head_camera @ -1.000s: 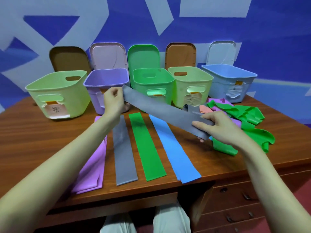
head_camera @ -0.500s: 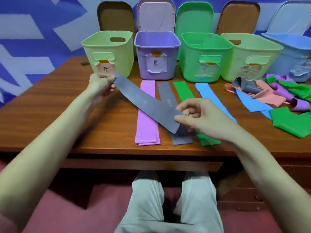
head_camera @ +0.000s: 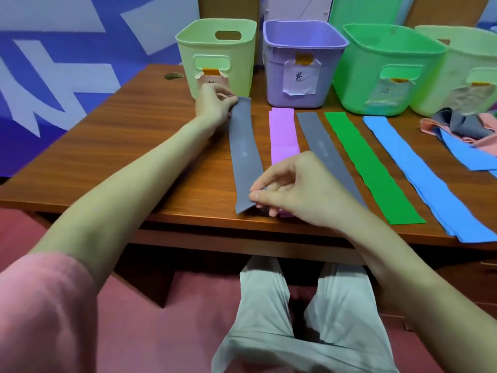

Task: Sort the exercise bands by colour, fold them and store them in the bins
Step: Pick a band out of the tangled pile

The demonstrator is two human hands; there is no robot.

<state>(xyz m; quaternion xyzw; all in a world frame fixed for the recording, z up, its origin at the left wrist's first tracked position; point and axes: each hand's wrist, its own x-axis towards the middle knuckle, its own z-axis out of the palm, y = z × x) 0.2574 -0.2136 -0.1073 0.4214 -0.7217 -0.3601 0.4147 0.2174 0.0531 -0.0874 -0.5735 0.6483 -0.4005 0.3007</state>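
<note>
While stretched flat on the brown wooden desk (head_camera: 150, 125), one long grey rubber band (head_camera: 245, 149): far end pinched by left hand (head_camera: 213, 103), near end by right hand (head_camera: 293, 189). Alongside, four flat band strips: pink, grey, green, blue. Behind, four plastic bins.

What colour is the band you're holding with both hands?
Grey: the band shows best in the head view, pinched by the left hand and right hand.
</note>
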